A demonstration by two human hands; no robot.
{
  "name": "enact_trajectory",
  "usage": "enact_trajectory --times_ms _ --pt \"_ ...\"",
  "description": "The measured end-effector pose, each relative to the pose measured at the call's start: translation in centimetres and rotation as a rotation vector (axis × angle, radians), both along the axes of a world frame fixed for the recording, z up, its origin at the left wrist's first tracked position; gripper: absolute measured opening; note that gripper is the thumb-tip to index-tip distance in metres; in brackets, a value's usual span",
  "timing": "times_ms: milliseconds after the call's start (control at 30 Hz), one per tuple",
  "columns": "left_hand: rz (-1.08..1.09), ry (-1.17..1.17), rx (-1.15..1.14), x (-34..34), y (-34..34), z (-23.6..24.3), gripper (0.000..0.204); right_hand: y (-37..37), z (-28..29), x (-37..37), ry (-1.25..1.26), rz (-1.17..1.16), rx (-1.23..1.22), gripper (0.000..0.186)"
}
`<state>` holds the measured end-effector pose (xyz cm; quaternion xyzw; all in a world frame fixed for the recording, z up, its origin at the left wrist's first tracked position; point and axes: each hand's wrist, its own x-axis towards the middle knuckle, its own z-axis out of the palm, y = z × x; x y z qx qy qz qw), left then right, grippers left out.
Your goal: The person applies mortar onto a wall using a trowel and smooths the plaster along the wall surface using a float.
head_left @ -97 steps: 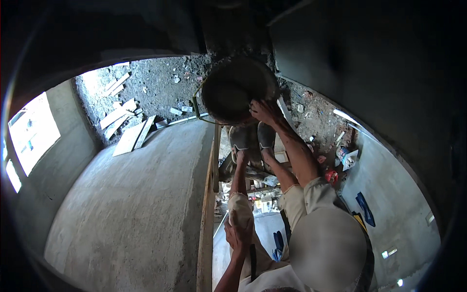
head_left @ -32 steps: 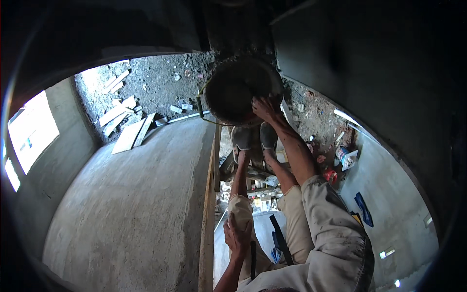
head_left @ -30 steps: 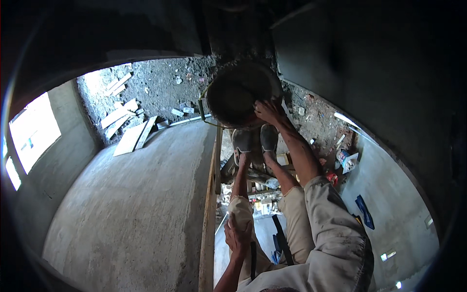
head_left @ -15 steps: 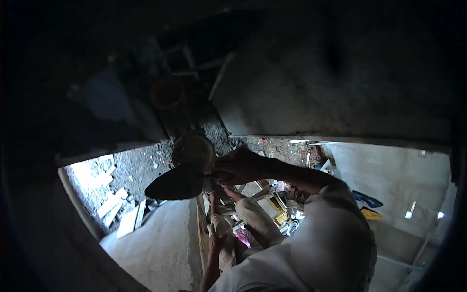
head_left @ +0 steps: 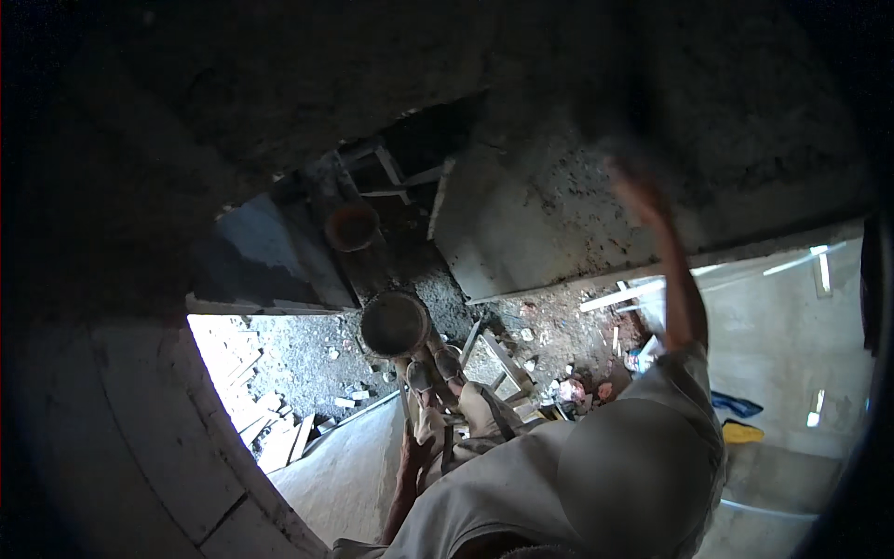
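My right hand [head_left: 636, 191] is raised near the mottled concrete surface [head_left: 521, 214] at the upper right, smeared by motion; a dark blur lies just beyond its fingers, and I cannot make out what it holds. Low at the centre, my left hand [head_left: 416, 438] rests round my left knee, partly in shadow. A round bucket [head_left: 394, 324] with grey content stands just above my feet in the picture. Further up, a reddish basin [head_left: 352, 226] sits on a dark plank.
Rubble [head_left: 345, 359] and pale boards [head_left: 296, 440] lie on the ground at left, beside a concrete slab [head_left: 326, 484]. Wooden pieces and debris crowd around my legs. A pale wall [head_left: 773, 335] with blue and yellow items [head_left: 742, 431] is at right; dark concrete hangs overhead.
My right hand has left the bucket, carrying a dark flat blade half a second ago, and swung up to the upper right. The camera has tilted, showing more of the surfaces above.
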<state>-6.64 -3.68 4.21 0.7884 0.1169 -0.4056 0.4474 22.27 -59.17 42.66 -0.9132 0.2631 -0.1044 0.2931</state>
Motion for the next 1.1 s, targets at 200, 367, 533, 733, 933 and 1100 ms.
enact_trajectory --times_ms 200,367,533,733,933,1100 --pt "-0.203 -0.152 0.250 0.3 4.5 -4.4 0.100 4.7 19.8 -5.0 -0.410 0.123 -0.346 0.044" --pt "0.120 -0.046 0.020 4.4 3.5 2.3 0.096 10.4 7.1 -7.0 0.230 0.425 -0.333 0.031" --pt "0.214 0.162 -0.029 6.2 1.1 8.9 0.092 17.9 -24.4 -13.0 0.498 0.590 0.058 0.043" --pt "0.303 0.106 0.058 -7.6 10.0 1.8 0.098 31.6 -44.5 -9.2 0.625 0.812 -0.039 0.042" --pt "0.232 0.267 0.180 -9.7 13.7 3.6 0.098 33.5 -38.8 -7.8 0.659 0.706 0.031 0.046" --pt "0.279 0.382 0.165 -2.1 11.4 6.2 0.098 26.4 -36.2 -14.8 0.266 0.527 0.196 0.046"
